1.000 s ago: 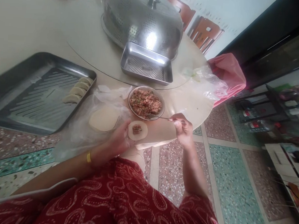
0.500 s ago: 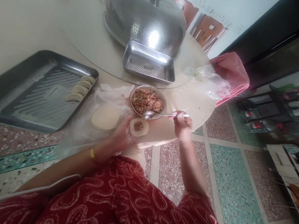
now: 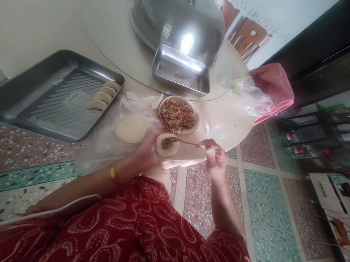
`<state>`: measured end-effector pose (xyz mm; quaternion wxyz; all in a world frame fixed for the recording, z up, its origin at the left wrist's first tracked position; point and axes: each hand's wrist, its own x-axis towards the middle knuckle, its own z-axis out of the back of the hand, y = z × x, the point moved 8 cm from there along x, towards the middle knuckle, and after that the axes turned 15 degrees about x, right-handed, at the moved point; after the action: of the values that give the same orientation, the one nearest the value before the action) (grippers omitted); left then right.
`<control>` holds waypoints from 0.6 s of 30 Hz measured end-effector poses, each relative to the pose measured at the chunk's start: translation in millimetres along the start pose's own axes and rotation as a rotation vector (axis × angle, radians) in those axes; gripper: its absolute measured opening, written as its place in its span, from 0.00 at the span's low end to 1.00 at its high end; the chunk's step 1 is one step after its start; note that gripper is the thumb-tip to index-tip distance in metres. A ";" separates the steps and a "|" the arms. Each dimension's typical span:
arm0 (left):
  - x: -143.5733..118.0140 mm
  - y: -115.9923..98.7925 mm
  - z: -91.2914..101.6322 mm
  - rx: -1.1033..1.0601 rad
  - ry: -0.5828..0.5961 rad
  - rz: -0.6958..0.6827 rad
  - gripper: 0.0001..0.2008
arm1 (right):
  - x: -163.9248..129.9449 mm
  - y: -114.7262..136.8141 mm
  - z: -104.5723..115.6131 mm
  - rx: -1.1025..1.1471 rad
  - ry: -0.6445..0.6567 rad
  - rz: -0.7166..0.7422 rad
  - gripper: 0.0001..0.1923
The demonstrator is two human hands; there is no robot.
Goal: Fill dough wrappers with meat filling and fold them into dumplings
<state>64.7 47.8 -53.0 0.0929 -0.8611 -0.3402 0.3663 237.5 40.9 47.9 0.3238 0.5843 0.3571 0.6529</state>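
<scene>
Dumpling making is underway but early, I'd say. Four folded dumplings [image 3: 103,96] sit in a row at the right end of the big tray [image 3: 40,99], and the rest of that tray is bare metal, so plenty of room left. A stack of wrappers [image 3: 131,129] waits on a clear plastic bag [image 3: 103,142] just left of the bowl [image 3: 178,115], and that bowl looks pretty full of minced filling, so lots left to wrap.

Current one: the left hand [image 3: 145,153] is cupped under an open wrapper [image 3: 167,144], right in front of the bowl, with a small dab of filling on it. The right hand [image 3: 215,157] is pinched on the handle of a spoon [image 3: 186,142], and the spoon tip is down on that filling. Nothing folded yet on this one.

Behind the bowl, a smaller tray [image 3: 181,70] looks empty, and a big perforated metal cover [image 3: 178,20] sits behind that on the desk [image 3: 109,44]. Can't see what's under it.
</scene>
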 end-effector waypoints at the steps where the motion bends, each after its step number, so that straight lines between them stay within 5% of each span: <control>1: -2.1 -0.5 -0.4 0.001 -0.007 -0.003 0.23 | -1.2 5.0 -2.3 -0.016 0.015 0.020 0.08; 7: -9.9 -3.3 -4.5 0.025 0.000 -0.017 0.24 | -4.8 27.0 3.7 -0.121 -0.053 0.108 0.08; 18: -4.4 -2.4 1.6 0.020 -0.061 -0.029 0.19 | 6.7 10.3 5.6 -0.237 -0.099 0.086 0.09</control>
<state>60.2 46.5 -50.6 0.0966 -0.8435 -0.3516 0.3944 242.3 41.6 60.5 0.3794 0.5882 0.2354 0.6743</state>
